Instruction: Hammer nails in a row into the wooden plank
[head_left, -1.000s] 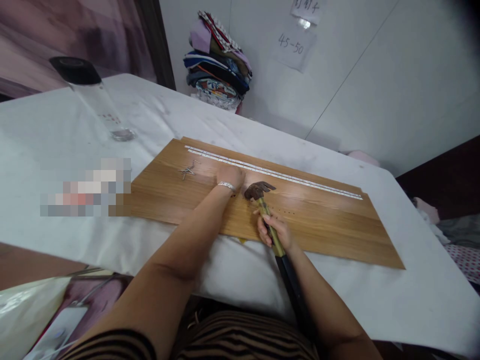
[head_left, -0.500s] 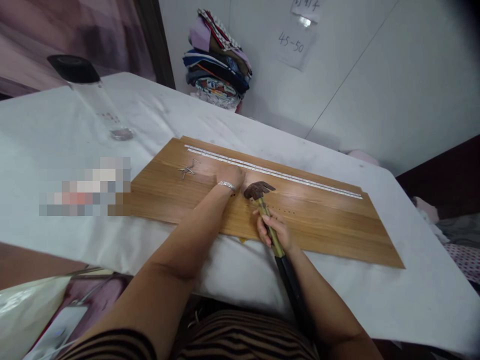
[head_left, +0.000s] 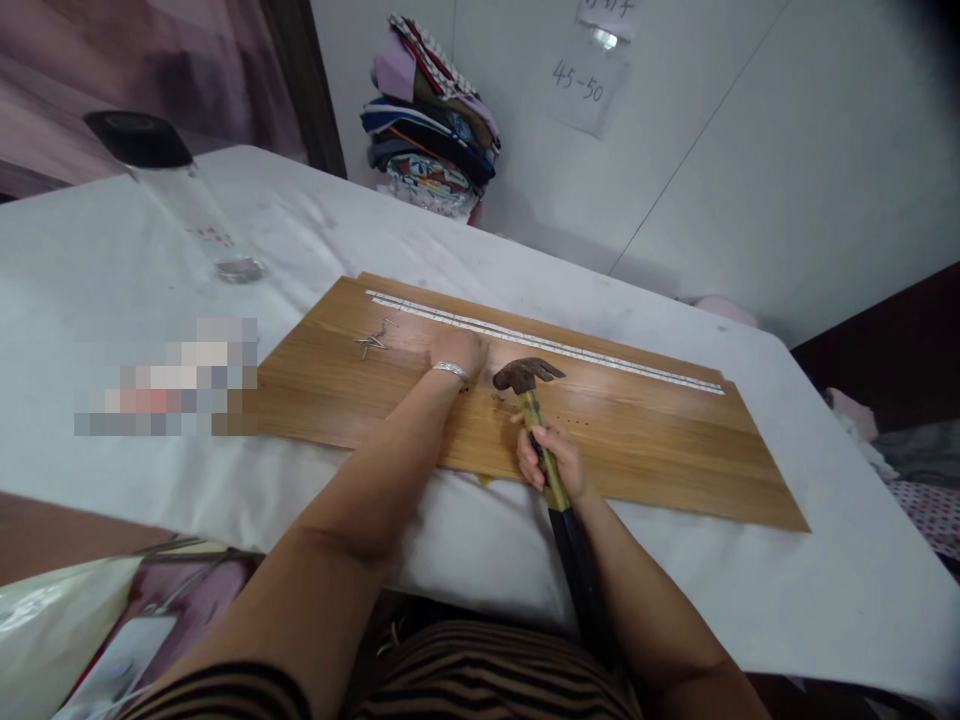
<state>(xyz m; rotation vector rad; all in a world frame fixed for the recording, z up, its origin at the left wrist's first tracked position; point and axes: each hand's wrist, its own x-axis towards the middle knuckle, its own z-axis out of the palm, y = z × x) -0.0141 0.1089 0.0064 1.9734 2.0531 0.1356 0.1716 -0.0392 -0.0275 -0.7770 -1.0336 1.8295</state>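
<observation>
Largest before us is the counter (head_left: 787, 590), under wrinkled white cloth that gives sideways room past both ends of the wooden board (head_left: 660, 440). The board lies flat, its near edge toward the person; a second wood edge shows just past its far one. Near that far side we see two white marked strips (head_left: 585, 356), side by side. Next is the hammer (head_left: 564, 525), its head over the board's middle, claw pointing right; we cannot tell whether it touches the wood. A black-capped clear bottle (head_left: 169, 200) stands left of the board, apart from it. The right hand (head_left: 551, 460) is wrapped round the hammer's handle. The left hand (head_left: 459, 352) is down at the board, fingertips hidden, so we cannot tell whether it grips anything; a gap separates it from the hammer's head. Smallest are loose nails (head_left: 371, 343), piled left of that hand, and dark dots (head_left: 577, 421) beside the right hand.
</observation>
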